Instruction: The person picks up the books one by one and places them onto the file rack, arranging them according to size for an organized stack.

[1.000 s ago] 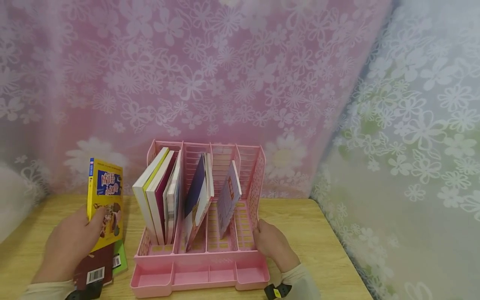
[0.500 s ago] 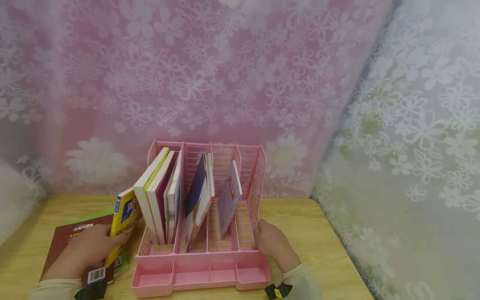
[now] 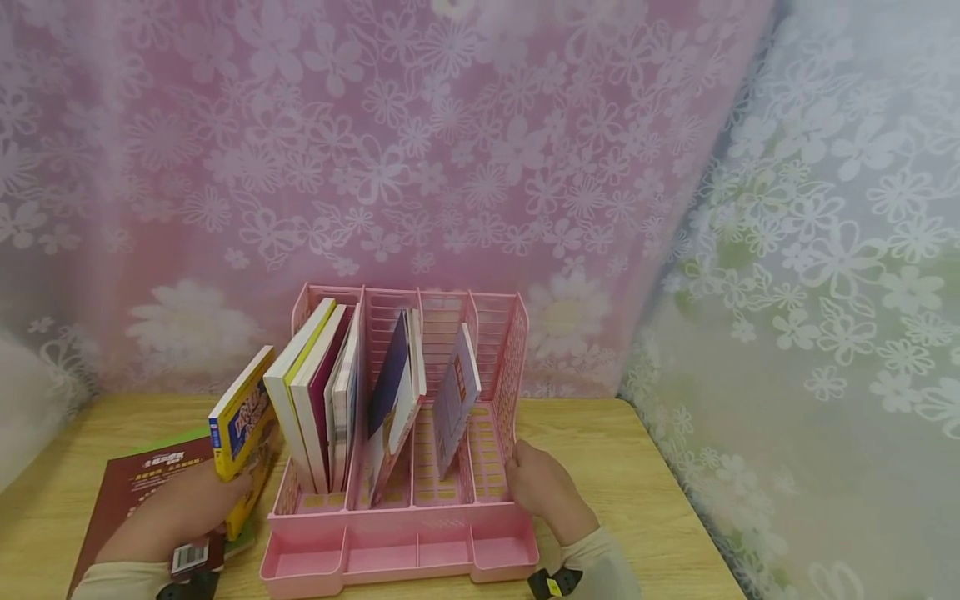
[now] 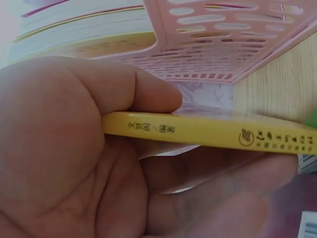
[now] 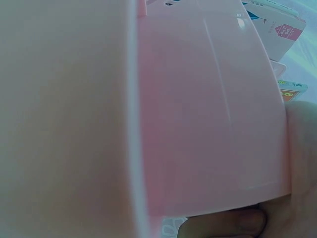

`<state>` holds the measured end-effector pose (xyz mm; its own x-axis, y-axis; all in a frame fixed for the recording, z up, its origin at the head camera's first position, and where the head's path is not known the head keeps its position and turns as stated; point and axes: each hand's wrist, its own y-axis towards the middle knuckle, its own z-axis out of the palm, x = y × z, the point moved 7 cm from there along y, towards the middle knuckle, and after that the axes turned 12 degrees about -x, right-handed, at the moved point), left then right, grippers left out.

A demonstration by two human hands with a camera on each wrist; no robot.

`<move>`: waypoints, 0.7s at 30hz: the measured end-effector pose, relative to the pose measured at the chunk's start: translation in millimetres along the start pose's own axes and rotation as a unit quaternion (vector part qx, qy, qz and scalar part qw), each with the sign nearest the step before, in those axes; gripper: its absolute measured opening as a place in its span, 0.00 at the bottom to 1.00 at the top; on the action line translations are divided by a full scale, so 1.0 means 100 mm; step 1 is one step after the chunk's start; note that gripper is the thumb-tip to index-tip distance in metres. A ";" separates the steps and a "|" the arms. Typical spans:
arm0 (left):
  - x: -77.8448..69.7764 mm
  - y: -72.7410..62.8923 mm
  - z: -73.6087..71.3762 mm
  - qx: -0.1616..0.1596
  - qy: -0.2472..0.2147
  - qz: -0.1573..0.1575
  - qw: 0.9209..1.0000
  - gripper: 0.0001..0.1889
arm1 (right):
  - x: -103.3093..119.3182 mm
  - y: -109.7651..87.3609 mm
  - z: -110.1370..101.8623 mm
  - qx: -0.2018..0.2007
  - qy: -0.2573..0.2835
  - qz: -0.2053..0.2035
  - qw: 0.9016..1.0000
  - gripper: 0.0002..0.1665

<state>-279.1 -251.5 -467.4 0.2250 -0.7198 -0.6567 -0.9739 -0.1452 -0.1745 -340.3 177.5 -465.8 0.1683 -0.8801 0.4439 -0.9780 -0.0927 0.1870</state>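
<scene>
In the head view my left hand [image 3: 176,508] pinches a yellow book [image 3: 253,425] by its spine, thumb on one cover and fingers on the other. The book stands tilted just left of a pink book rack [image 3: 405,521]. From the left wrist, the yellow spine [image 4: 208,130] faces the camera, close to the rack's perforated side wall [image 4: 203,44]. My right hand [image 3: 547,487] grips the rack's right side wall near its lower front; the right wrist view shows fingers [image 5: 223,223] under the pink plastic.
Several books [image 3: 307,400] lean in the rack's left compartment, thinner ones [image 3: 397,408] in the second, and a lilac book [image 3: 457,404] in the third. A maroon book [image 3: 112,500] lies over a green one [image 3: 180,437] on the wooden table [image 3: 622,467]. A flowered curtain [image 3: 450,167] hangs behind.
My left hand has brought the yellow book down and right toward the rack, turning its spine forward, then tipped it more upright. My right hand keeps its hold on the rack.
</scene>
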 end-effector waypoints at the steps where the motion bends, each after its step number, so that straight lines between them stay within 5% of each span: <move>1: 0.00 0.01 0.01 0.001 0.001 0.002 1.000 0.37 | 0.00 0.00 0.00 0.000 0.000 0.001 1.000 0.13; 21: -0.05 0.02 0.07 -0.009 0.023 0.018 1.000 0.36 | 0.01 -0.02 -0.01 0.004 0.002 0.000 1.000 0.13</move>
<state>-282.2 -243.1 -469.5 0.1883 -0.7554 -0.6277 -0.9818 -0.1301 -0.1380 -338.5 177.0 -464.8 0.1687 -0.8779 0.4482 -0.9790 -0.0964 0.1798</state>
